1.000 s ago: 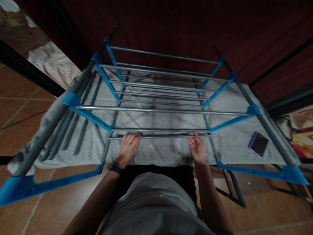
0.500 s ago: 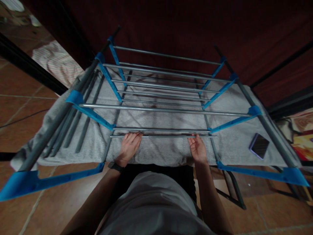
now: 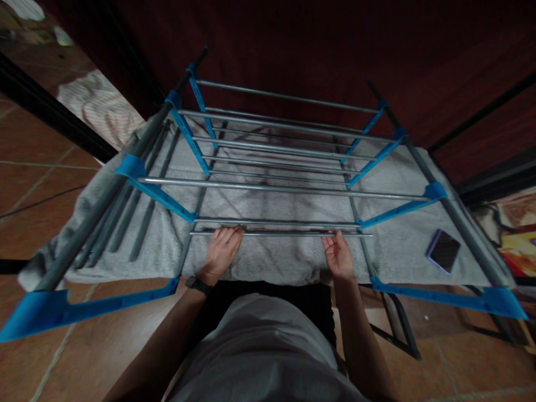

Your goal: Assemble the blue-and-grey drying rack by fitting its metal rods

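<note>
A thin metal rod (image 3: 285, 234) lies crosswise in front of me, low over the blanket. My left hand (image 3: 224, 245) is closed on it near its left part, palm down. Toward its right part my right hand (image 3: 337, 254) grips it, palm up, with the fingertips around the rod. Both rod ends stick out past my hands. Around and beyond it stands a rack frame with blue plastic brackets (image 3: 159, 198), thick grey side tubes (image 3: 96, 223) and several thin crossbars (image 3: 288, 190). One crossbar runs just behind the rod, close to parallel.
Several loose grey tubes (image 3: 144, 226) lie on the grey blanket (image 3: 268, 262) at the left. A phone (image 3: 444, 250) rests on the blanket at the right. Dark red cloth (image 3: 293, 44) hangs behind the rack. Tiled floor (image 3: 42, 223) shows at the sides.
Hardly anything differs. My hands keep the same hold on the rod, and the whole view has shifted very slightly.
</note>
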### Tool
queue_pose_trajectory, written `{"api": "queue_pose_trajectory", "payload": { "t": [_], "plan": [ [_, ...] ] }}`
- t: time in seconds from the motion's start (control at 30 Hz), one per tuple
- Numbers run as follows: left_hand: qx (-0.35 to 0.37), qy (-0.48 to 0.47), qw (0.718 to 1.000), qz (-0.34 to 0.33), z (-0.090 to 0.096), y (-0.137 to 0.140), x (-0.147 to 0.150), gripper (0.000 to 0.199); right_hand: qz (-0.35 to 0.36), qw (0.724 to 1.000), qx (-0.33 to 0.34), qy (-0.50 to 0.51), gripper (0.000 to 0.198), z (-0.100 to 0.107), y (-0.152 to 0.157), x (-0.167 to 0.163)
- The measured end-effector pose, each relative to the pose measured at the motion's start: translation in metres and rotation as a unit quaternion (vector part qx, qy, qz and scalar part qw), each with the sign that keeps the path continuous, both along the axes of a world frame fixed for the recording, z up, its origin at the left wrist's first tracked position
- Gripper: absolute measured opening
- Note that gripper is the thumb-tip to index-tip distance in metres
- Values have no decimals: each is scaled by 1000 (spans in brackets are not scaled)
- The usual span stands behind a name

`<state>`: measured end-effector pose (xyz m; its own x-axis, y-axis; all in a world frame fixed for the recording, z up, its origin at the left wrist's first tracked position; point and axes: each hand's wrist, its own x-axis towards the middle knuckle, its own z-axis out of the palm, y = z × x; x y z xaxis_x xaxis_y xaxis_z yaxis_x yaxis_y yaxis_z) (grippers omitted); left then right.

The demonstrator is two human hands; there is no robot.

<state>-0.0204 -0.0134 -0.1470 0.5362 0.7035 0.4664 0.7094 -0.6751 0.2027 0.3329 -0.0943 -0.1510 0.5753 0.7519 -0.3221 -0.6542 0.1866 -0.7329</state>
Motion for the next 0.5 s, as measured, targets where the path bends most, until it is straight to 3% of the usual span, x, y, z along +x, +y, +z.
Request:
{"api": "queue_pose_trajectory", "payload": {
  "t": [0.5],
  "plan": [
    [4,17,1000,1,-3,0,0,30,15,1000,19,7,8,0,-2,2]
  ]
}}
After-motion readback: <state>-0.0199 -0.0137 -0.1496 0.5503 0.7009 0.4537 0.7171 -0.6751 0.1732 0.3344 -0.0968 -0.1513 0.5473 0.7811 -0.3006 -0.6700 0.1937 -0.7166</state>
